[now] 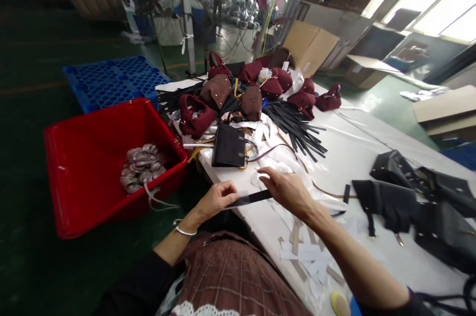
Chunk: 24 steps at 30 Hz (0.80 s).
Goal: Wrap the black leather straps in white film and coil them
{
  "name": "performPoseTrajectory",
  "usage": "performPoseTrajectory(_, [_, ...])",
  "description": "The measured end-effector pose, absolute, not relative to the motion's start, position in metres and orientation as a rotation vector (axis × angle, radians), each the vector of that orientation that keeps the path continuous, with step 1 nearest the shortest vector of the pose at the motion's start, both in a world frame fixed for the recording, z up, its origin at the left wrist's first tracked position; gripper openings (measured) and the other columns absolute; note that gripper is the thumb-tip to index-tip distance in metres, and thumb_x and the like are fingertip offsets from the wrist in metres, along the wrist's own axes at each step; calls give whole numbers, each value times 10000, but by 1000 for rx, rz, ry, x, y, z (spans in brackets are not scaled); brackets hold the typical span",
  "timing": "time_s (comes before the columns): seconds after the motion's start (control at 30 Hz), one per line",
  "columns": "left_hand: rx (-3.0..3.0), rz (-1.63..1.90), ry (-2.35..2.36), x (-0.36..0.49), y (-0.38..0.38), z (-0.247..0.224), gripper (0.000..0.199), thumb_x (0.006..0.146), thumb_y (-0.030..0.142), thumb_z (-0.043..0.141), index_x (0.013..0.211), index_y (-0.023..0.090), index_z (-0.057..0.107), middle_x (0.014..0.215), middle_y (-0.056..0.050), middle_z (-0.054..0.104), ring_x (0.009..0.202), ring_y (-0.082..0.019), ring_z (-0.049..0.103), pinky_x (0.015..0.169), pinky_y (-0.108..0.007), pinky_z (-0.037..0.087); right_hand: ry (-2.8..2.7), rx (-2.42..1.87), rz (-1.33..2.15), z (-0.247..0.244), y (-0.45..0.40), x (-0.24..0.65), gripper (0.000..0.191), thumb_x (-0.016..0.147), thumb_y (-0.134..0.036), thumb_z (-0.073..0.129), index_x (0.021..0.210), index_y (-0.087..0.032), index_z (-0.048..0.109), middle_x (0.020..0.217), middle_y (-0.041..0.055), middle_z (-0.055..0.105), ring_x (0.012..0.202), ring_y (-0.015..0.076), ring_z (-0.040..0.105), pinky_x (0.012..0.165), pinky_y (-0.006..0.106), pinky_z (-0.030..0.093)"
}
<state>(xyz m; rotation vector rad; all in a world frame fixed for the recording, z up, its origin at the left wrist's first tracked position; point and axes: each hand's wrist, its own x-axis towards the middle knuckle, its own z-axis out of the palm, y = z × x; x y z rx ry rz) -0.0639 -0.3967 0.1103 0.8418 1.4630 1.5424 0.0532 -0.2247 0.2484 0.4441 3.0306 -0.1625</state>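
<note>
A short black strip [259, 196] stretches between my two hands over the table's near edge. Its left end looks covered by a clear or greyish film. My left hand [218, 198] pinches that end between thumb and fingers. At the opposite end, my right hand [288, 189] grips the strip, its finger bent above and its lower fingers partly hidden. Just beyond the hands stands a small black handbag [227, 146] with a handle wrapped in clear plastic. White wrapping [273, 159] lies beside it.
The white table [372, 132] carries maroon bags [195, 115], brown bags [252, 102], black strips [293, 125], black leather pieces [394, 202] and paper scraps [308, 254]. To the left are a red bin [89, 125] with silvery coils inside and a blue pallet [115, 78].
</note>
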Motion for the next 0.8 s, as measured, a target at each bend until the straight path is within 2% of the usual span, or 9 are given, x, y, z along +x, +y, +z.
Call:
performPoseTrajectory(0.2, [858,1734,1207,-51,-373,130,357,827,504,638,860,168,521,769,5,551,716,-131,525,680,-248,417,2987,305,-279,235,-255,28,384,993,-394,365,1270,-241,581,825,66,743,707,183,674,622,258,369])
performPoseTrajectory(0.3, [887,1684,1402,-56,-382,126,311,883,481,563,823,183,498,678,45,479,618,-103,459,596,-223,372,2975,492,-490,244,-229,37,425,986,-461,354,1215,-230,627,734,34,707,684,168,649,633,258,389])
performPoseTrajectory(0.4, [906,1633,1659,-67,-402,105,290,903,456,522,794,191,480,643,62,422,584,-96,404,562,-217,329,2914,758,-636,264,-188,58,491,969,-532,341,1138,-207,669,649,5,658,557,141,583,587,256,398])
performPoseTrajectory(0.47, [880,1596,1701,-75,-413,90,293,908,460,502,789,194,468,652,55,442,596,-105,433,570,-222,344,2921,873,-531,276,-168,70,481,948,-545,385,1100,-203,688,619,0,641,531,142,564,566,260,391])
performPoseTrajectory(0.57, [881,1561,1669,-80,-417,86,294,909,465,493,791,197,469,683,38,489,644,-123,481,605,-233,377,2998,847,-200,286,-169,74,397,936,-498,449,1118,-237,686,672,18,684,629,175,625,598,266,390])
performPoseTrajectory(0.7, [996,1625,1595,-69,-394,119,279,910,438,509,782,192,484,701,36,464,677,-119,451,642,-238,370,2973,580,76,277,-218,46,381,974,-404,403,1258,-250,606,767,69,735,686,213,674,604,274,376])
performPoseTrajectory(0.8, [1016,1720,1420,-57,-371,148,243,925,424,500,851,193,493,740,22,489,689,-121,459,655,-244,382,2953,352,6,267,-251,22,384,987,-351,365,1299,-244,561,786,68,738,675,198,672,595,261,363])
